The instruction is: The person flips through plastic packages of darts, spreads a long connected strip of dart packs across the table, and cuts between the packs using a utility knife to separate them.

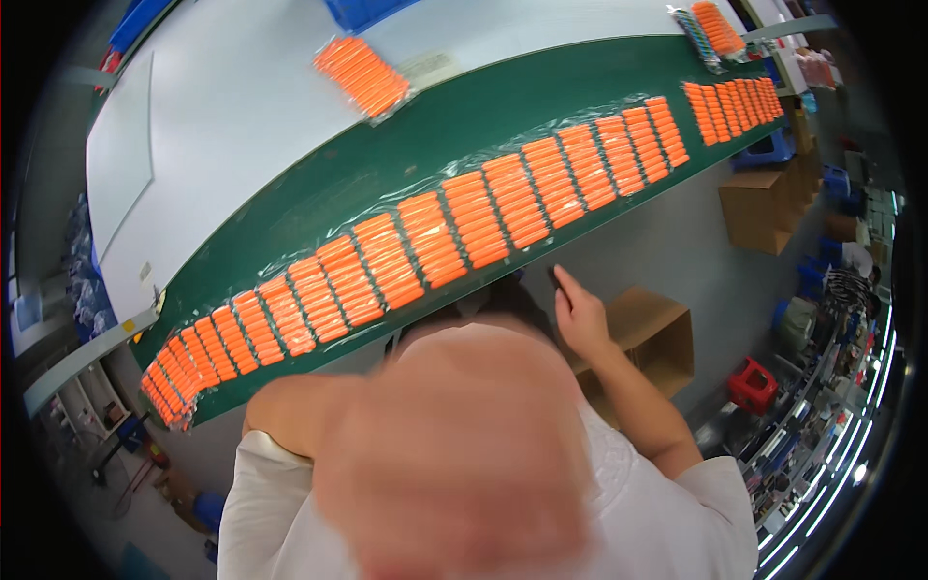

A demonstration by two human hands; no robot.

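Large and smeared by motion, my left hand [454, 445] is raised close to the camera; its fingers cannot be made out. My right hand [582, 317] hangs in front of the table's near edge, fingers stretched out, with no held thing visible. Beyond both hands, a long row of clear plastic strips of bright orange sticks [427, 240] lies along a green work surface [319, 188]. Dark gaps divide the row into sections, and a wider gap sets apart a shorter strip [732, 108] at the far right. A separate orange packet [362, 79] lies behind the row.
A white tabletop [222, 126] borders the green surface, with a blue container [367, 12] at its far side. More packets [715, 29] lie at the back right. Cardboard boxes [650, 333] stand below on the right, near a red stool [752, 385].
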